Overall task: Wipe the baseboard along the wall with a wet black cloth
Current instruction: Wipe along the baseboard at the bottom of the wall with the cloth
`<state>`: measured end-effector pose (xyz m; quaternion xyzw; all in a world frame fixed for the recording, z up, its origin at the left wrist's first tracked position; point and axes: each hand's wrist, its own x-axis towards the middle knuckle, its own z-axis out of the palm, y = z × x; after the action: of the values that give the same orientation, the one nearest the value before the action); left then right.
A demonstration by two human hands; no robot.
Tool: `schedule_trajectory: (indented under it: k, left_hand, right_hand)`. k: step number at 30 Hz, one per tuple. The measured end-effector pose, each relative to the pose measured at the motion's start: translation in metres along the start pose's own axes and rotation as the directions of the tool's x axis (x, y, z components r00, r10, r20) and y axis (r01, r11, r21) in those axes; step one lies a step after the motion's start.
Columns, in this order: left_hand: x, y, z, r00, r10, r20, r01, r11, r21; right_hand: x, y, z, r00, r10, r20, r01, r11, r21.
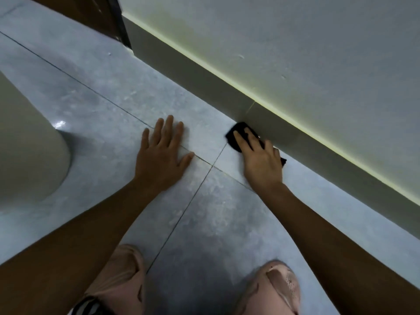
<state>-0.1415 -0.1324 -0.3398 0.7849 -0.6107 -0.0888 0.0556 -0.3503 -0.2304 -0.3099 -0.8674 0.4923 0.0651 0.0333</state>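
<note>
A grey baseboard (227, 87) runs diagonally from upper left to lower right along the foot of a white wall (295, 42), with a pale yellowish line at its top edge. My right hand (261, 160) presses a black cloth (236, 133) where the baseboard meets the floor, fingers stretched over it. Most of the cloth lies under the fingers; a small corner shows behind the hand. My left hand (162, 153) rests flat on the grey floor tile (113, 110), fingers spread, holding nothing.
A pale rounded object (27, 144) stands on the floor at the left. A dark wooden door frame (102, 17) closes the baseboard's far end. My knees in pink trousers (277, 292) are at the bottom edge. Tile seams cross beneath my hands.
</note>
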Motion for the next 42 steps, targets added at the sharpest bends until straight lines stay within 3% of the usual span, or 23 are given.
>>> schedule_trajectory:
  k: [6,12,16,20,26,30,37,42]
  left_hand:
    - [0.013,-0.034,-0.004,0.989,-0.147,0.022,0.146,0.989,0.031]
    - [0.014,-0.038,-0.006,0.99,-0.129,0.063,0.129,0.992,0.007]
    - [0.015,-0.038,-0.008,0.987,-0.133,0.089,0.132,0.991,0.013]
    - [0.015,-0.038,-0.006,0.986,-0.141,0.092,0.141,0.99,0.01]
    - [0.014,-0.037,-0.003,0.989,-0.133,0.065,0.134,0.991,-0.004]
    - [0.014,-0.045,-0.008,0.985,-0.169,0.026,0.169,0.986,-0.003]
    - [0.026,-0.085,-0.016,0.926,-0.378,0.028,0.379,0.923,-0.062]
    - [0.026,-0.083,-0.014,0.923,-0.385,-0.004,0.385,0.922,-0.05]
  right_hand:
    - [0.072,-0.068,-0.022,0.978,-0.187,0.088,0.187,0.982,0.008]
    - [0.013,-0.001,-0.01,0.989,-0.106,0.1,0.111,0.992,-0.055]
    - [-0.022,0.04,0.003,0.999,-0.043,-0.023,0.04,0.992,-0.118]
    - [0.001,0.004,0.002,0.991,-0.06,-0.117,0.054,0.997,-0.059]
    - [0.079,-0.08,-0.022,0.979,-0.177,0.103,0.183,0.981,-0.06]
    - [0.093,-0.086,-0.029,0.959,-0.243,0.147,0.259,0.96,-0.107]
    - [0.044,-0.046,-0.03,0.966,-0.098,0.241,0.144,0.972,-0.185]
    - [0.079,-0.083,-0.032,0.96,-0.164,0.228,0.215,0.951,-0.223]
